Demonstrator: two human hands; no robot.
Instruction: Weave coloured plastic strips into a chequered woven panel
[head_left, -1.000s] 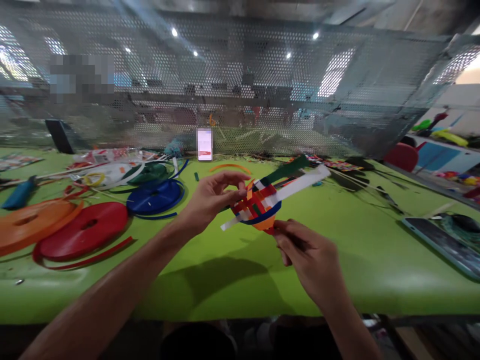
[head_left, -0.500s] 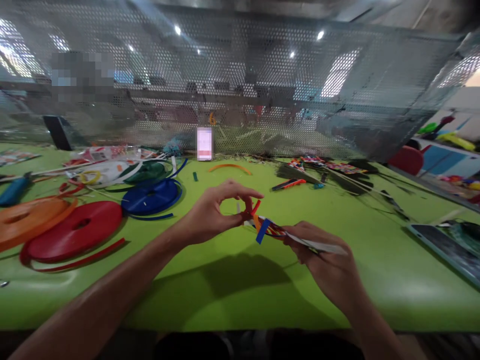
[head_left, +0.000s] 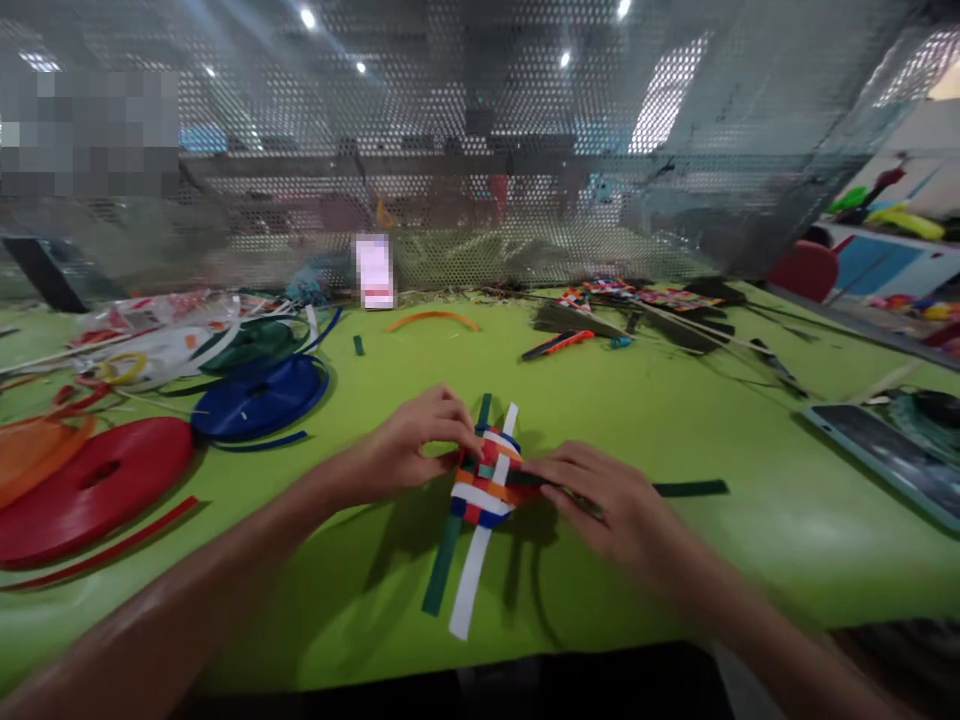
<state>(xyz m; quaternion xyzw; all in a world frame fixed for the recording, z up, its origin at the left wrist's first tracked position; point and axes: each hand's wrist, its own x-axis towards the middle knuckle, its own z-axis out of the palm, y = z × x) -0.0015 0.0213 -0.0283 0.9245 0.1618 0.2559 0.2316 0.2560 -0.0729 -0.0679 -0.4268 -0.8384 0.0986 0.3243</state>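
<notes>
Head view: red strip roll; blue strip roll; left hand, fingers narrowed on the multicoloured woven piece, set between both hands; right hand, pinching dark green strip. Advisable: brace piece firmly, keep strip flat.

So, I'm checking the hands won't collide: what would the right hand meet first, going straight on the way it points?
The weave: the right hand points left across it, seemingly right at its edge. Beyond, roughly in line, comes the left hand, though depth is hard to judge.
</notes>
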